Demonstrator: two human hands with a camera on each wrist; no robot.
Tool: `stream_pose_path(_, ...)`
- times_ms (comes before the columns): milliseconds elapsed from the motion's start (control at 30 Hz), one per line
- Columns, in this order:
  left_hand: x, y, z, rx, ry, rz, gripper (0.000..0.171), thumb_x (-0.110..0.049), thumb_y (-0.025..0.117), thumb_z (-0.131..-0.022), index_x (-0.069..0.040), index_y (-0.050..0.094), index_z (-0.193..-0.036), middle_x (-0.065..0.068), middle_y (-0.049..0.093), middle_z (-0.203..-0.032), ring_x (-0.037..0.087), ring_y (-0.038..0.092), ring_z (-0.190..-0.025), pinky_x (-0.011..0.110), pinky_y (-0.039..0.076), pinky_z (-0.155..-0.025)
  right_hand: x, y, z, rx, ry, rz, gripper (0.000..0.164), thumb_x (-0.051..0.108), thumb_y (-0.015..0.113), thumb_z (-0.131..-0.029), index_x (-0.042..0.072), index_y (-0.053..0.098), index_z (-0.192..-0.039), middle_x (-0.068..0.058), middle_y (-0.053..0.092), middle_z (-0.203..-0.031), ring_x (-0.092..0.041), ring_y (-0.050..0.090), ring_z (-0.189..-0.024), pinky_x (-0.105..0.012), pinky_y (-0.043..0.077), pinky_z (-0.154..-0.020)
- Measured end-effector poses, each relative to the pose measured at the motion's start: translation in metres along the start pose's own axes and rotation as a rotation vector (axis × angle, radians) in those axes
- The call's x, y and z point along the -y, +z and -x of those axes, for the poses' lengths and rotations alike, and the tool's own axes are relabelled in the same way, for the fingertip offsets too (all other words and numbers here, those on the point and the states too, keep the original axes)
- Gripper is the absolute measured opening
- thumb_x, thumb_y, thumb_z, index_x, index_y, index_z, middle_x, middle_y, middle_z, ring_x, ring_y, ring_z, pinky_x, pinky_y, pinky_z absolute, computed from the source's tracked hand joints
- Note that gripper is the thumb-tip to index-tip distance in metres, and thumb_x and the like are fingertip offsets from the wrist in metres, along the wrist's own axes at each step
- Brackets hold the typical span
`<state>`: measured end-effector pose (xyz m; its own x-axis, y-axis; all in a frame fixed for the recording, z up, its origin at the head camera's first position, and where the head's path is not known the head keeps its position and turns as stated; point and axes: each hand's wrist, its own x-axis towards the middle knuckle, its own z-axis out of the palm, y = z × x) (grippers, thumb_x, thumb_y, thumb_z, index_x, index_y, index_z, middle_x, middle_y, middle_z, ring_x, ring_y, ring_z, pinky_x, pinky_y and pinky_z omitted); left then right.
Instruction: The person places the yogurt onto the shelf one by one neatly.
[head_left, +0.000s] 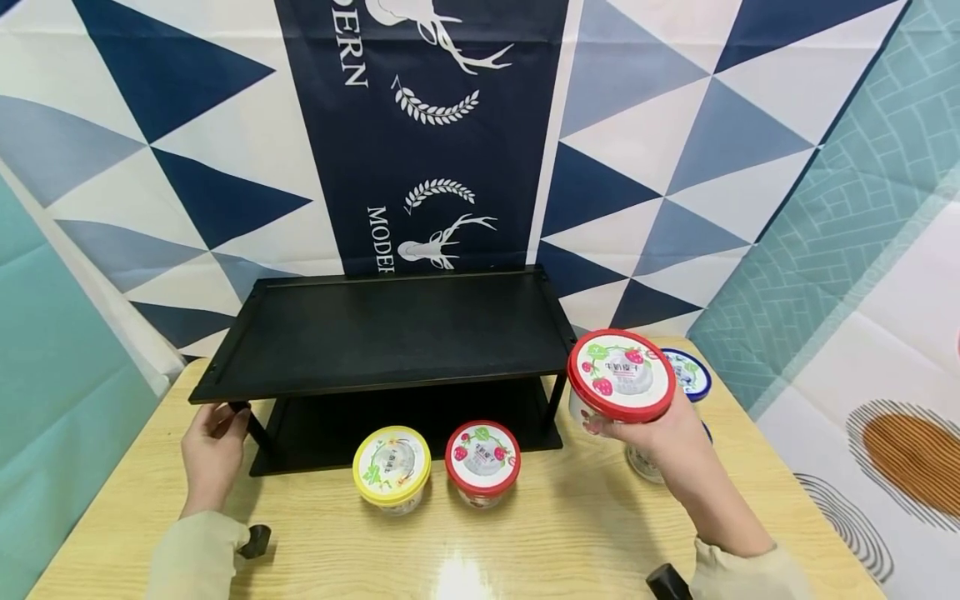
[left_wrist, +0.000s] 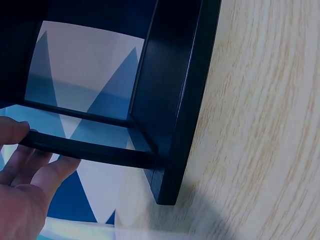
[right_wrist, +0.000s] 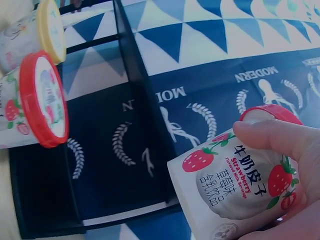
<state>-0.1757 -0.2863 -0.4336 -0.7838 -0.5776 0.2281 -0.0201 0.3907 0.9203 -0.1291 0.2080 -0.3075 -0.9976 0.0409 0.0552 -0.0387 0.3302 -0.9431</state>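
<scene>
A red-lidded strawberry milk tub (head_left: 622,375) is lifted off the table at the shelf's right end, gripped by my right hand (head_left: 667,437). In the right wrist view the thumb lies across the side of that tub (right_wrist: 235,180). At the other end my left hand (head_left: 214,450) holds the front left post of the black two-tier shelf (head_left: 412,333); the left wrist view shows fingers and thumb around the post (left_wrist: 90,150). In front of the shelf stand a yellow-lidded tub (head_left: 392,467) and a second red-lidded tub (head_left: 482,460), side by side.
Blue-lidded tubs (head_left: 688,375) stand at the right of the wooden table (head_left: 360,550), partly hidden behind my right hand. A patterned cloth (head_left: 420,150) hangs close behind the shelf. The shelf's lower board (head_left: 322,425) lies on the table.
</scene>
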Motion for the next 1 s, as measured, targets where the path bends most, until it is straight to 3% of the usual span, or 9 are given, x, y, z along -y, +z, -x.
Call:
stream_pose_path(200, 0.0, 0.0, 0.0, 0.004, -0.01, 0.009, 0.032, -0.009, 0.056, -0.092, -0.013, 0.058, -0.123, -0.034, 0.049, -0.081, -0.02, 0.049, -0.075, -0.002, 0.044, -0.067, 0.014, -0.005, -0.004, 0.014, -0.025, -0.014, 0.094, 0.014, 0.078, -0.075, 0.023, 0.018, -0.148, -0.003, 0.036, -0.142, -0.014, 0.036, -0.12, -0.023, 0.056, -0.077)
stream_pose_path(500, -0.002, 0.0, 0.001, -0.001, -0.018, 0.007, 0.031, -0.008, 0.056, -0.091, -0.012, 0.058, -0.122, -0.033, 0.049, -0.081, -0.019, 0.049, -0.076, -0.002, 0.044, -0.067, 0.031, -0.007, -0.012, 0.019, -0.009, 0.026, 0.093, 0.018, 0.078, -0.076, 0.019, 0.017, -0.147, -0.008, 0.035, -0.144, -0.026, 0.034, -0.127, -0.026, 0.057, -0.079)
stream_pose_path(733, -0.002, 0.0, 0.003, -0.003, -0.007, 0.011, 0.03, -0.007, 0.056, -0.091, -0.01, 0.058, -0.121, -0.033, 0.049, -0.081, -0.019, 0.049, -0.075, -0.002, 0.044, -0.067, 0.039, -0.003, -0.019, 0.006, 0.011, 0.014, 0.095, 0.018, 0.078, -0.076, 0.019, 0.015, -0.148, -0.008, 0.032, -0.147, -0.028, 0.031, -0.131, -0.031, 0.057, -0.083)
stream_pose_path(1000, -0.001, 0.0, 0.002, 0.006, -0.011, 0.02, 0.029, -0.008, 0.056, -0.092, -0.015, 0.058, -0.12, -0.034, 0.049, -0.08, -0.021, 0.049, -0.075, -0.002, 0.044, -0.067, 0.048, 0.005, -0.027, 0.025, -0.032, 0.001, 0.095, 0.015, 0.076, -0.077, 0.022, 0.015, -0.149, -0.007, 0.033, -0.146, -0.028, 0.032, -0.131, -0.027, 0.056, -0.082)
